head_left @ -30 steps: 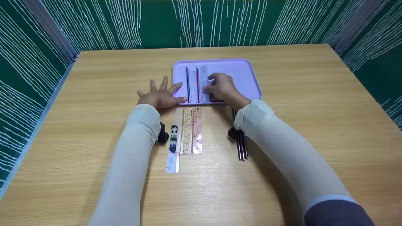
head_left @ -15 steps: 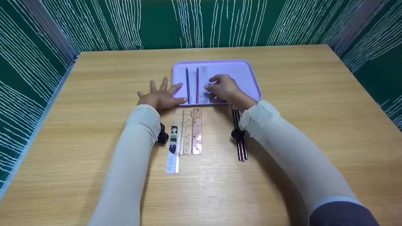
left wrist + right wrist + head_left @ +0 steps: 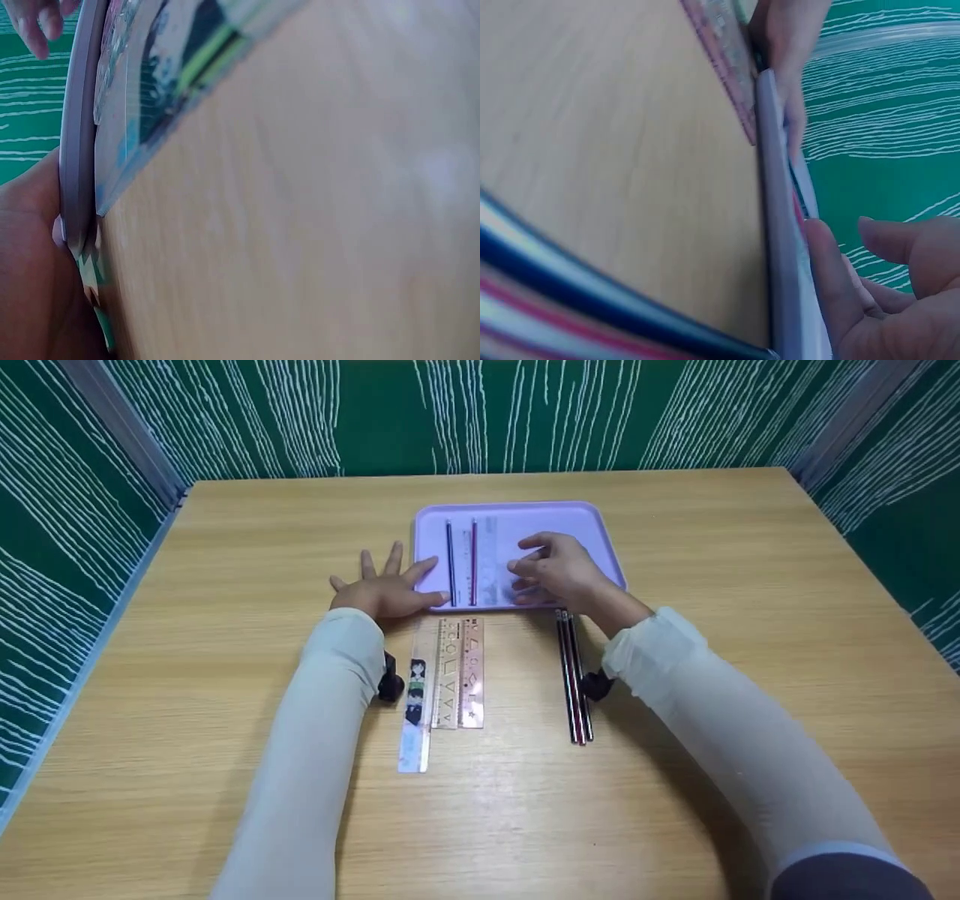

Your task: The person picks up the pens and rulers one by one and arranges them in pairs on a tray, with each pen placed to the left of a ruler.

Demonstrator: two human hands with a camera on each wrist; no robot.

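Note:
My left hand [image 3: 386,594] lies with fingers spread over the near left corner of the purple tray [image 3: 555,521], its thumb on the rim. In the tray, from left to right, are a dark blue pencil [image 3: 451,562], a clear ruler [image 3: 465,559], a red pencil [image 3: 473,561] and a second clear ruler [image 3: 490,555]. Just right of that ruler hovers my right hand [image 3: 564,570], fingers loosely bent and nothing held. The right wrist view shows the right hand [image 3: 900,300] beside the tray's edge, thumb and fingers apart.
In front of the tray lie a long picture ruler [image 3: 412,720], a yellowish stencil ruler [image 3: 447,675] and a pink stencil ruler [image 3: 471,675]. Several pencils [image 3: 574,682] lie together below the tray's right half. A green wall [image 3: 480,420] stands behind the table [image 3: 480,825].
My right hand has drawn back to the right from the second clear ruler, and its fingers have spread apart. That ruler stays in the tray. My left hand has not moved.

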